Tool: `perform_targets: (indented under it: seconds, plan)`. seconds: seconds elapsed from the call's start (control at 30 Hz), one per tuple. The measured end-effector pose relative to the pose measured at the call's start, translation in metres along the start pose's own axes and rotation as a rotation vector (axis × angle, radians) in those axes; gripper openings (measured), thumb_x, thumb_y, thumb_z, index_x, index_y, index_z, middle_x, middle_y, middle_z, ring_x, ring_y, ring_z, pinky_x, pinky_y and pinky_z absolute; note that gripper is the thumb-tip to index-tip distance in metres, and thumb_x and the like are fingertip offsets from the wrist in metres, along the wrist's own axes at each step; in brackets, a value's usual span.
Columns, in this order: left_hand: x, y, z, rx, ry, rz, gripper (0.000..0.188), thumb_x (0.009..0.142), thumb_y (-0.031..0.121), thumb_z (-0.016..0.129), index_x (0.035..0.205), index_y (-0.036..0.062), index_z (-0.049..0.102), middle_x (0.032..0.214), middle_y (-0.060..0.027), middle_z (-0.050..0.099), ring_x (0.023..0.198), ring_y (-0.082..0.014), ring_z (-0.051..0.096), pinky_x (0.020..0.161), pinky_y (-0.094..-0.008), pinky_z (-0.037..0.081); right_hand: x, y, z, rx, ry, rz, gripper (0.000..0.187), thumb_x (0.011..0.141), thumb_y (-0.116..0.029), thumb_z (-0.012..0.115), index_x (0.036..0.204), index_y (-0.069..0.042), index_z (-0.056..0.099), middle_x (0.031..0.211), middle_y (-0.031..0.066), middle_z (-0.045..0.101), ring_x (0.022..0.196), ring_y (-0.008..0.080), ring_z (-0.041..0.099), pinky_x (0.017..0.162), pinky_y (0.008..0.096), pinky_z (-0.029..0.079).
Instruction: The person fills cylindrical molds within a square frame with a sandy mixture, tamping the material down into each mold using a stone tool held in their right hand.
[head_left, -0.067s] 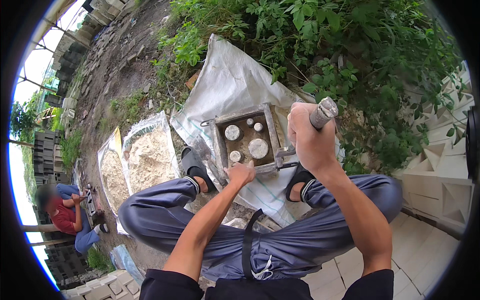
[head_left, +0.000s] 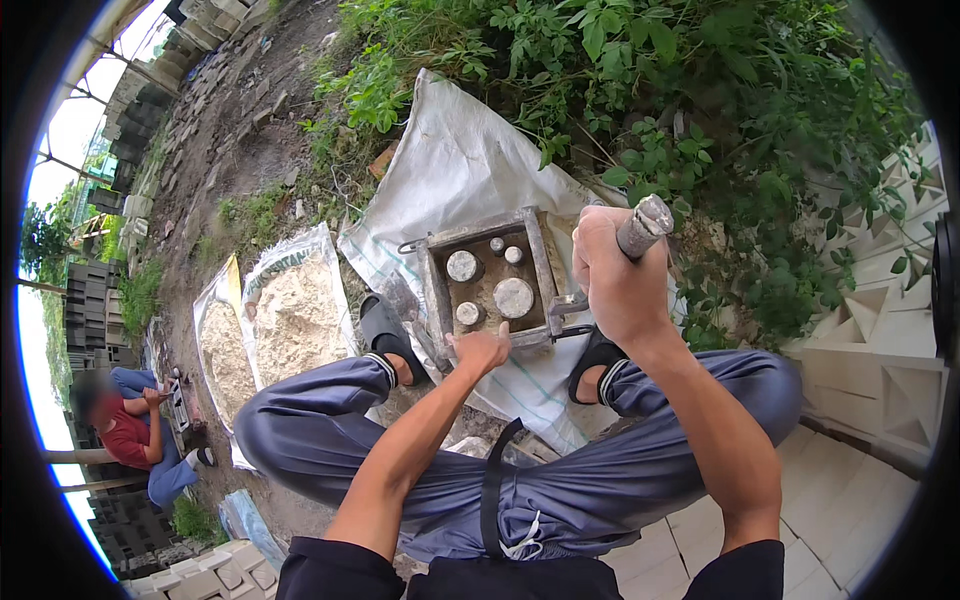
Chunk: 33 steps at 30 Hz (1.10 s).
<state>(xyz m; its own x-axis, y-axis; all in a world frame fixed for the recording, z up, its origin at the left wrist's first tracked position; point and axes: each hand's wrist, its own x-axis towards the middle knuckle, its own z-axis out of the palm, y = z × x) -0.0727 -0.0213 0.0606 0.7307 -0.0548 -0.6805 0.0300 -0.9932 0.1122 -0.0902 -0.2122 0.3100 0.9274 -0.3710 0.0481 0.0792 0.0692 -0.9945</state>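
Between my feet stands a square, grey, cement-crusted mould frame (head_left: 546,262) with several round pegs of different sizes inside; the largest round peg (head_left: 514,298) is nearest the right wall. My left hand (head_left: 481,349) grips the near wall of the frame, thumb over the rim. Raised at the frame's right, my right hand (head_left: 622,270) is closed in a fist round a thick, grey, crusted tool handle (head_left: 646,228), whose blunt end sticks out at the top. The tool's working end is mostly hidden by the fist. A bent metal piece (head_left: 568,305) shows between fist and frame; I cannot tell which it belongs to.
A white woven sack (head_left: 470,150) lies under the frame. Two sacks of pale powder (head_left: 298,318) lie to the left, and a seated person (head_left: 140,432) in red works beyond. Leafy plants (head_left: 740,120) crowd the far right; pale blocks (head_left: 870,375) are stacked at right.
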Motion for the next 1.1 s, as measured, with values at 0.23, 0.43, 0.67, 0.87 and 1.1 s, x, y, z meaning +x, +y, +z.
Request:
perform_targets:
  seconds: [0.23,0.43,0.67,0.87,1.1]
  plan:
    - [0.08,-0.047,0.068,-0.029,0.074,0.13,0.065,0.087,0.049,0.037,0.099,-0.0081,0.065,0.101,-0.0324,0.063,0.101,-0.0447,0.061,0.091,-0.0478,0.045,-0.004,-0.013,0.009,-0.032,-0.031,-0.094,0.037,0.091,-0.013,0.046,0.055,-0.009,0.037,0.05,-0.0045,0.037,0.043,0.0034,0.03,0.04,0.023,0.022]
    - [0.053,0.0,0.052,-0.123,-0.017,0.289,0.056,0.084,0.041,0.04,0.098,-0.0085,0.063,0.1,-0.0323,0.062,0.097,-0.0468,0.061,0.088,-0.0509,0.045,-0.003,-0.007,-0.004,0.006,-0.026,-0.035,0.037,0.091,-0.013,0.044,0.055,-0.01,0.034,0.051,-0.0051,0.036,0.044,0.0031,0.029,0.039,0.0228,0.021]
    - [0.028,-0.01,0.038,-0.231,0.206,0.23,0.051,0.087,0.039,0.04,0.09,-0.0071,0.063,0.096,-0.0301,0.064,0.095,-0.046,0.061,0.093,-0.054,0.039,0.001,-0.005,-0.002,-0.025,0.028,0.043,0.033,0.085,-0.013,0.052,0.056,0.001,0.046,0.049,0.0016,0.043,0.048,0.0076,0.04,0.045,0.0314,0.033]
    - [0.014,-0.002,0.033,-0.011,0.093,0.264,0.051,0.092,0.039,0.037,0.091,-0.004,0.063,0.094,-0.0275,0.065,0.089,-0.0433,0.063,0.088,-0.0542,0.043,0.003,0.004,-0.001,-0.032,0.014,0.013,0.033,0.085,-0.01,0.05,0.055,0.001,0.044,0.049,0.0,0.041,0.047,0.0066,0.038,0.044,0.0306,0.031]
    - [0.02,0.033,0.053,-0.201,0.227,0.696,0.039,0.093,0.03,0.039,0.083,-0.0003,0.061,0.084,-0.0245,0.065,0.075,-0.0426,0.064,0.068,-0.0535,0.05,0.001,0.004,0.01,0.047,0.018,0.016,0.037,0.089,-0.009,0.041,0.055,-0.012,0.026,0.05,-0.0047,0.027,0.041,0.005,0.024,0.039,0.0258,0.017]
